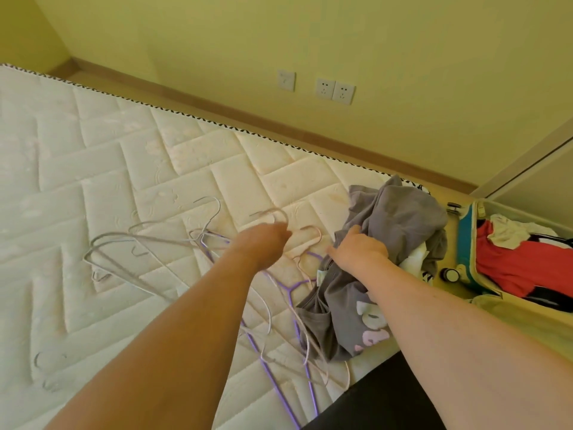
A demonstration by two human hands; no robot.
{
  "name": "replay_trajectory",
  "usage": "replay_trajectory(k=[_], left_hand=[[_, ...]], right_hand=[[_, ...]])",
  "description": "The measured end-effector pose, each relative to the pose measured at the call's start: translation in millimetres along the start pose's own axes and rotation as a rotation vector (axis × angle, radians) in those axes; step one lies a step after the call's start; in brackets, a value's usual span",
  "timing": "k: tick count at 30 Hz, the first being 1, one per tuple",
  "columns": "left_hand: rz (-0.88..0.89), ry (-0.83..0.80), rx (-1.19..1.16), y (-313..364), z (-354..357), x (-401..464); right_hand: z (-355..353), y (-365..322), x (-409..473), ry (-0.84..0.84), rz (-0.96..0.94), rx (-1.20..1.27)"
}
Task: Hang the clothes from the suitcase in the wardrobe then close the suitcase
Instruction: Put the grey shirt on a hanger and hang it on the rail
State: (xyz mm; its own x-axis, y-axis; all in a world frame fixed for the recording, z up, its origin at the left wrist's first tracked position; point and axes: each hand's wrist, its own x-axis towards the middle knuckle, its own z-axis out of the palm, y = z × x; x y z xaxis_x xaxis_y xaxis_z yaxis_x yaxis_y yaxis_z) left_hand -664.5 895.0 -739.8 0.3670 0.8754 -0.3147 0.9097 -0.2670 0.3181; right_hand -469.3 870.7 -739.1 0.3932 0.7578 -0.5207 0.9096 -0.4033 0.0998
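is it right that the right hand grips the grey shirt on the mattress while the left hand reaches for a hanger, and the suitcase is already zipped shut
Not quite. In the head view the suitcase lies open, with red clothing inside. The rest stands: the right hand grips the grey shirt on the mattress, and the left hand reaches a hanger.

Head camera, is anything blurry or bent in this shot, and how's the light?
Head view: the left hand and the hanger it grips are motion-blurred; the right hand on the grey shirt is sharper. Wide-angle bending curves the mattress edge and baseboard. Light is soft and even, with no glare.
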Motion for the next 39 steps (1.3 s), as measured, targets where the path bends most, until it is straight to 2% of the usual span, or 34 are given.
replay_trajectory(k=[2,5,9,11,14,15,18,22,26,31,39], left_hand=[[0.064,0.157,0.039,12,-20,12],[0.054,0.363,0.117,28,-42,27],[0.01,0.518,0.12,42,-54,33],[0.017,0.476,0.104,42,-53,38],[0.003,0.178,0.013,34,-46,40],[-0.021,0.147,-0.01,32,-40,39],[-0.143,0.313,-0.097,30,-28,33],[-0.246,0.283,-0.377,25,-26,33],[-0.328,0.462,-0.338,35,-36,25],[-0.364,0.606,-0.395,58,-59,24],[-0.286,0.83,-0.536,94,-127,27]], right_hand=[[1,3,5,-0.015,-0.013,-0.046],[5,14,16,0.004,-0.029,-0.032],[11,16,24,0.074,-0.092,-0.083],[16,15,30,0.108,-0.204,-0.151],[12,16,30,0.055,-0.218,-0.174],[9,18,31,0.04,-0.197,-0.155],[3,32,36,0.049,-0.125,-0.017],[-8,58,39,0.042,-0.001,0.184],[-18,67,31,0.078,0.052,0.49],[-49,78,12,0.144,0.043,0.849],[-102,126,-7,0.409,-0.004,0.805]])
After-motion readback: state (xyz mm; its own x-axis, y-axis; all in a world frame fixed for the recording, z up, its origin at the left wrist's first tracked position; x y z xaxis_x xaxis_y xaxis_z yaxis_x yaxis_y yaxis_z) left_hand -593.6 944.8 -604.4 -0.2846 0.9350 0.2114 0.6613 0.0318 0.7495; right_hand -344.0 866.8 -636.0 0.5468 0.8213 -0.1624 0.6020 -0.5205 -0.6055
